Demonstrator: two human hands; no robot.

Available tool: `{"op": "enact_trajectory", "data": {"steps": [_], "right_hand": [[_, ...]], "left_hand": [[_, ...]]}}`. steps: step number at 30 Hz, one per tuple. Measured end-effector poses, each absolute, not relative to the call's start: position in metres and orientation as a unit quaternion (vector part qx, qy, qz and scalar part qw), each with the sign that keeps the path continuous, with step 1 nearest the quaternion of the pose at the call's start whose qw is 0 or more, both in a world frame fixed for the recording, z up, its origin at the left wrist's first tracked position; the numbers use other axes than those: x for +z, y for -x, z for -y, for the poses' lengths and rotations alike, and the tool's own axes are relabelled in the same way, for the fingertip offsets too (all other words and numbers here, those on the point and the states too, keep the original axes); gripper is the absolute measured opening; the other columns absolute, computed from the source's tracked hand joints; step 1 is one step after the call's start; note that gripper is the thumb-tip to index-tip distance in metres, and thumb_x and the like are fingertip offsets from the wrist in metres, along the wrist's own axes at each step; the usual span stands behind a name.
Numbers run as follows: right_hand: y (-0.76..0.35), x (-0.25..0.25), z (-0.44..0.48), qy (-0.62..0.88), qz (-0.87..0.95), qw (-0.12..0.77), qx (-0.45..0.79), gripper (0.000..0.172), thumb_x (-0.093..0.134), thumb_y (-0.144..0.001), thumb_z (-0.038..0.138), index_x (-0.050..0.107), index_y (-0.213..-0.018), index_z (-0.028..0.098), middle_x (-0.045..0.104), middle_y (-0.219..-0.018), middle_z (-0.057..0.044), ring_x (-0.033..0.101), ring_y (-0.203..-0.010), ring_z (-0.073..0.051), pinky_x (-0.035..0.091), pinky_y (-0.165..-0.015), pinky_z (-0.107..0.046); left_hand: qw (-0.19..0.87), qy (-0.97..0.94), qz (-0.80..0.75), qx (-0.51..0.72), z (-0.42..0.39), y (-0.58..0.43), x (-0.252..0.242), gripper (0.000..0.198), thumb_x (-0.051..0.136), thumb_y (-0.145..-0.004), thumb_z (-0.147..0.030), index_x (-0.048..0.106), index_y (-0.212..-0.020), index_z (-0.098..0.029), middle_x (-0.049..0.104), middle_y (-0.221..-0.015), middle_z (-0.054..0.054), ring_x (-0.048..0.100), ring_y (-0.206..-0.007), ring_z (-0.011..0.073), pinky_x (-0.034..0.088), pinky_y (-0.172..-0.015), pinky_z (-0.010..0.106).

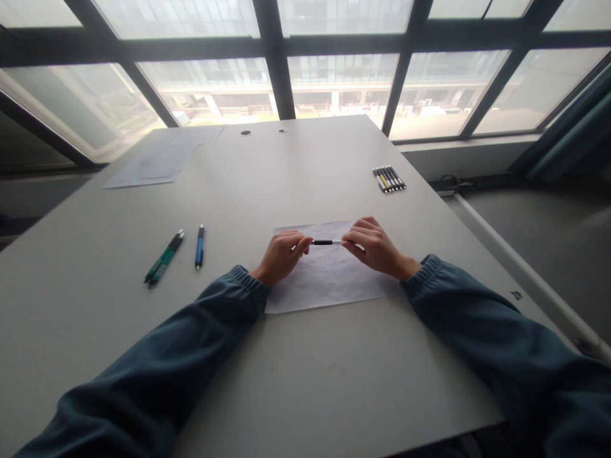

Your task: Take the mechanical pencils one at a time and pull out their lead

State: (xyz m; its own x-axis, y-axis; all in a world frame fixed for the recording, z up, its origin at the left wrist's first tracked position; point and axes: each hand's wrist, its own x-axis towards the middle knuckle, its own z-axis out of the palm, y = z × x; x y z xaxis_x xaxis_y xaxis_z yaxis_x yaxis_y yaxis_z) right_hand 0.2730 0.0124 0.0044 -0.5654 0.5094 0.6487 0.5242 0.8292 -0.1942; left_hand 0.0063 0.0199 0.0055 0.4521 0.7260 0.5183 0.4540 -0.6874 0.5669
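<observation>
A thin black-and-white pen (326, 242) is held level between both hands, just above a white sheet of paper (329, 280) with faint pencil marks. My left hand (281, 254) pinches the pen's left end with curled fingers. My right hand (372, 245) pinches its right end. Both wrists rest on or near the sheet. Dark blue sleeves cover both forearms.
On the grey table (286, 172), a green pen (164, 258) and a blue pen (199, 246) lie to the left. A row of several pens (389, 179) sits at the back right. Loose papers (157, 162) lie at the far left. Windows stand beyond the table's far edge.
</observation>
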Motion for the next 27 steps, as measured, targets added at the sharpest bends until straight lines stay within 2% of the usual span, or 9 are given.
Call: {"op": "enact_trajectory", "data": {"steps": [4,10,16,19,23,24,26,27], "right_hand": [[-0.2729,0.0041,-0.0133,0.291,0.883,0.368,-0.015,0.020,0.053,-0.102,0.030,0.063,-0.087,0.020,0.070,-0.079,-0.004,0.057,-0.078,-0.019,0.040,-0.086,-0.039],[-0.2732,0.0047,-0.0135,0.297,0.881,0.368,-0.009,0.021,0.052,-0.103,0.031,0.063,-0.088,0.021,0.070,-0.080,-0.004,0.057,-0.079,-0.020,0.040,-0.085,-0.039],[-0.2736,0.0029,-0.0139,0.302,0.879,0.369,-0.005,0.022,0.052,-0.102,0.032,0.065,-0.088,0.021,0.071,-0.081,-0.005,0.058,-0.079,-0.020,0.040,-0.086,-0.040],[-0.2735,0.0025,-0.0143,0.306,0.878,0.368,0.000,0.022,0.052,-0.102,0.032,0.066,-0.089,0.021,0.071,-0.082,-0.005,0.058,-0.080,-0.021,0.040,-0.087,-0.041],[-0.2732,0.0031,-0.0141,0.308,0.877,0.368,-0.006,0.023,0.051,-0.103,0.033,0.065,-0.089,0.021,0.071,-0.082,-0.005,0.058,-0.079,-0.020,0.040,-0.086,-0.040],[-0.2731,0.0034,-0.0139,0.308,0.877,0.368,-0.007,0.023,0.051,-0.103,0.033,0.065,-0.088,0.021,0.071,-0.082,-0.005,0.058,-0.079,-0.020,0.040,-0.086,-0.040],[-0.2730,0.0039,-0.0135,0.305,0.878,0.369,-0.010,0.023,0.051,-0.103,0.032,0.064,-0.088,0.021,0.071,-0.081,-0.005,0.058,-0.079,-0.020,0.041,-0.086,-0.040],[-0.2729,0.0042,-0.0133,0.304,0.878,0.370,-0.010,0.022,0.052,-0.103,0.032,0.064,-0.088,0.021,0.071,-0.081,-0.005,0.058,-0.078,-0.020,0.041,-0.086,-0.040]], "left_hand": [[0.163,-0.834,-0.346,0.399,-0.0195,-0.0071,0.0065,0.046,0.051,-0.101,-0.045,0.063,-0.066,-0.018,0.063,-0.063,0.001,0.059,-0.064,0.0145,0.046,-0.069,0.029],[0.136,-0.828,-0.339,0.425,-0.0204,-0.0070,0.0058,0.026,0.064,-0.095,-0.042,0.070,-0.085,-0.019,0.070,-0.079,0.005,0.062,-0.075,0.0164,0.050,-0.071,0.029],[0.140,-0.829,-0.317,0.439,-0.0195,-0.0073,0.0056,0.014,0.068,-0.093,-0.034,0.072,-0.097,-0.020,0.073,-0.091,0.006,0.066,-0.084,0.0172,0.053,-0.074,0.030],[0.139,-0.831,-0.311,0.440,-0.0190,-0.0079,0.0064,0.016,0.069,-0.093,-0.034,0.071,-0.101,-0.020,0.073,-0.094,0.007,0.067,-0.085,0.0172,0.053,-0.074,0.031],[0.156,-0.827,-0.327,0.430,-0.0197,-0.0074,0.0052,0.035,0.072,-0.089,-0.042,0.065,-0.116,-0.020,0.072,-0.097,0.007,0.066,-0.086,0.0173,0.051,-0.074,0.029],[0.161,-0.823,-0.340,0.425,-0.0200,-0.0068,0.0047,0.034,0.069,-0.091,-0.044,0.065,-0.114,-0.020,0.071,-0.095,0.006,0.065,-0.085,0.0170,0.050,-0.073,0.029],[0.169,-0.821,-0.359,0.411,-0.0203,-0.0056,0.0042,0.030,0.056,-0.099,-0.046,0.068,-0.100,-0.019,0.069,-0.086,0.004,0.063,-0.079,0.0157,0.047,-0.070,0.028],[0.172,-0.823,-0.361,0.403,-0.0203,-0.0051,0.0043,0.037,0.048,-0.102,-0.047,0.068,-0.090,-0.018,0.067,-0.079,0.004,0.061,-0.074,0.0151,0.046,-0.069,0.028]]}}
